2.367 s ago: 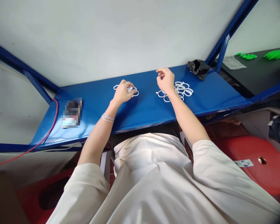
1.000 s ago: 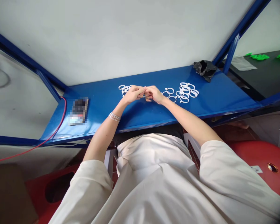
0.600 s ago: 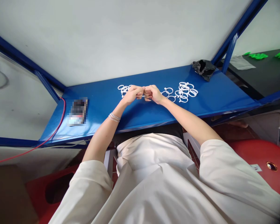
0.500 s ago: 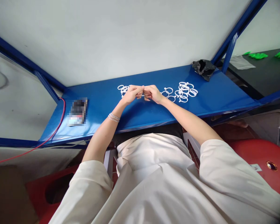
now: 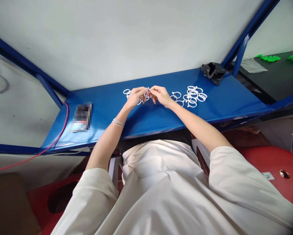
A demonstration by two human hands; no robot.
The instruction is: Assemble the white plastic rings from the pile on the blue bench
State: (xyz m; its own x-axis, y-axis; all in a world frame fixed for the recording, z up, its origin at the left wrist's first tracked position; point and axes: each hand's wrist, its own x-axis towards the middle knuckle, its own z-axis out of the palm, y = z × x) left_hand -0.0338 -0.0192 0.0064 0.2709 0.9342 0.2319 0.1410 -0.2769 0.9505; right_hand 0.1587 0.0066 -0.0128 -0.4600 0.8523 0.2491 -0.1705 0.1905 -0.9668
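Observation:
Above the middle of the blue table (image 5: 99, 111), my left hand (image 5: 136, 97) and my right hand (image 5: 161, 96) come close together. Between their fingertips is a white curtain ring (image 5: 146, 96), pinched from both sides and partly covered by the fingers. More white rings (image 5: 126, 92) lie beside and partly behind my left hand. A few loose rings (image 5: 177, 95) rest just right of my right hand. Farther right is a larger heap of the same rings (image 5: 192, 95), several of them overlapping, with small eyelets on their rims.
A crumpled black plastic bag (image 5: 213, 72) sits at the table's back right corner. On the left lie a blurred-out flat object (image 5: 80, 117) and a red cable (image 5: 65, 122). Blue frame posts (image 5: 239, 55) rise at both ends. A red stool (image 5: 271, 166) stands at right.
My hands were pressed together as fists with the ring mostly hidden; now they are slightly apart, fingers loosened to a fingertip pinch, and the ring shows between them.

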